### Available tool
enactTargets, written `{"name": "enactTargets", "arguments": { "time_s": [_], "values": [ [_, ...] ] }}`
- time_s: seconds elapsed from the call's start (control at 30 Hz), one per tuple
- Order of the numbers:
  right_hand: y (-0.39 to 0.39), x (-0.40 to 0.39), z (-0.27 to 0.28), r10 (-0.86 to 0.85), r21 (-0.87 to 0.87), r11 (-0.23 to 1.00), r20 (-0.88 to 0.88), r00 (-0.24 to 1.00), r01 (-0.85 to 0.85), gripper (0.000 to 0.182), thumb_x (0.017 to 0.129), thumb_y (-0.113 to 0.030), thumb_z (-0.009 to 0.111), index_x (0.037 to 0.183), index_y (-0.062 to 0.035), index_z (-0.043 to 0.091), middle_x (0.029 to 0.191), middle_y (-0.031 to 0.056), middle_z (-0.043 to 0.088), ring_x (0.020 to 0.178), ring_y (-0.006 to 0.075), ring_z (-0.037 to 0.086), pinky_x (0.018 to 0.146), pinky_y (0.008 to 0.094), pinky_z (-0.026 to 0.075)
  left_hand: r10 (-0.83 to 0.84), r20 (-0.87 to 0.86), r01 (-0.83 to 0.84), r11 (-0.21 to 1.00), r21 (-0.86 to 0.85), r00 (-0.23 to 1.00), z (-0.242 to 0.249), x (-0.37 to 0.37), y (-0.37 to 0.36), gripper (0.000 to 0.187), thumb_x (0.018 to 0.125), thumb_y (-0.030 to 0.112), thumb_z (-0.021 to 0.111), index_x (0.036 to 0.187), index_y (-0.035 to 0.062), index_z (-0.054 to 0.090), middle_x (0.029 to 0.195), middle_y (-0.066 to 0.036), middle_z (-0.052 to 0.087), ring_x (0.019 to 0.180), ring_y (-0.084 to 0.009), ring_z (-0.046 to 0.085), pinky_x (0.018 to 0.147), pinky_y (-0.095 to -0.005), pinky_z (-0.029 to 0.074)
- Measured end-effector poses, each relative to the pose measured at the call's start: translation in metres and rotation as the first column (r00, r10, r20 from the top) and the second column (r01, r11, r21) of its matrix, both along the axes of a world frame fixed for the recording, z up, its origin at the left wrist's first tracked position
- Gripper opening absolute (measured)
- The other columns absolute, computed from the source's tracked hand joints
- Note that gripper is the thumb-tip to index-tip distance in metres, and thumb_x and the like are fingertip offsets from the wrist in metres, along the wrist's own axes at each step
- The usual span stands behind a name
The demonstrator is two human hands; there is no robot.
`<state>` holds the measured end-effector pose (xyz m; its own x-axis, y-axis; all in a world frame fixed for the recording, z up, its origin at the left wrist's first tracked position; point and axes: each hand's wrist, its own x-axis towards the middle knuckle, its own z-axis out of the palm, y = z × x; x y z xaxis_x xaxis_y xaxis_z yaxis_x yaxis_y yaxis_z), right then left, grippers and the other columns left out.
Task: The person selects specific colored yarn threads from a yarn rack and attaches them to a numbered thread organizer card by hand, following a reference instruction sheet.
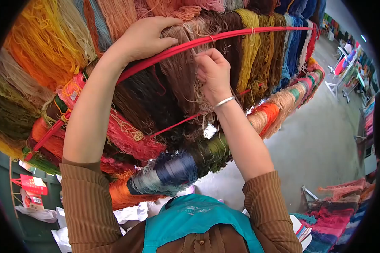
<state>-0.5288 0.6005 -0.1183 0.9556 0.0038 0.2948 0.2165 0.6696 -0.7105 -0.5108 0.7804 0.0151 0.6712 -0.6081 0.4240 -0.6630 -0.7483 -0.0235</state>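
Note:
Brown yarn hangs in a loose hank among many coloured hanks, behind a red strap that runs across the rack. My left hand rests at the top of the hanks with fingers and thumb apart, its palm side against the yarn and its fingertips partly hidden. Lower and to the right, my right hand is closed in a pinch on light brown strands just below the strap. Thin loose threads trail down beneath that hand.
Wrapped bundles of yarn form a thick roll below the hanks. Orange and yellow hanks hang at the left, blue ones at the right. More hanks lie at the lower right, beside the grey floor.

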Motion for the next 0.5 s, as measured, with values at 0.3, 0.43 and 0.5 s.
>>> {"name": "enactTargets", "arguments": {
  "time_s": [0.3, 0.43, 0.5],
  "values": [
    [-0.008, 0.004, -0.01, 0.1, 0.052, 0.994, -0.051, 0.994, -0.098, 0.009, 0.087, -0.003, 0.063, 0.084, -0.0083, 0.057, 0.065, -0.0044, 0.049, 0.049, 0.0048, 0.042, 0.045, 0.0211, 0.029, 0.022, -0.001, -0.022, 1.0, -0.002, 1.0, 0.001, -0.002, -0.001, 0.053, 0.084, 0.022, 0.069, 0.132, 0.0027, 0.057, 0.127, -0.019, 0.063, 0.119, -0.0313, 0.06, 0.102, -0.0372, 0.045],
    [-0.011, 0.001, -0.011, 0.097, 0.003, 0.995, -0.061, 0.993, -0.097, 0.007, 0.089, -0.006, 0.063, 0.087, -0.0073, 0.057, 0.072, 0.0008, 0.06, 0.05, 0.0061, 0.05, 0.043, 0.0194, 0.033, 0.034, 0.016, -0.034, 0.999, 0.015, 0.999, 0.002, -0.003, -0.002, 0.053, 0.085, 0.022, 0.069, 0.132, 0.0029, 0.057, 0.127, -0.019, 0.063, 0.119, -0.0317, 0.06, 0.101, -0.0373, 0.046],
    [-0.015, 0.0, -0.013, 0.166, -0.06, 0.984, -0.07, 0.984, -0.17, 0.006, 0.091, -0.009, 0.063, 0.092, -0.0044, 0.059, 0.084, 0.0088, 0.069, 0.052, 0.0067, 0.056, 0.041, 0.0173, 0.034, 0.037, 0.018, -0.037, 0.999, 0.018, 0.999, 0.002, -0.003, -0.002, 0.052, 0.085, 0.022, 0.069, 0.132, 0.0031, 0.057, 0.127, -0.019, 0.063, 0.119, -0.0318, 0.06, 0.101, -0.0374, 0.046]
  ]
}}
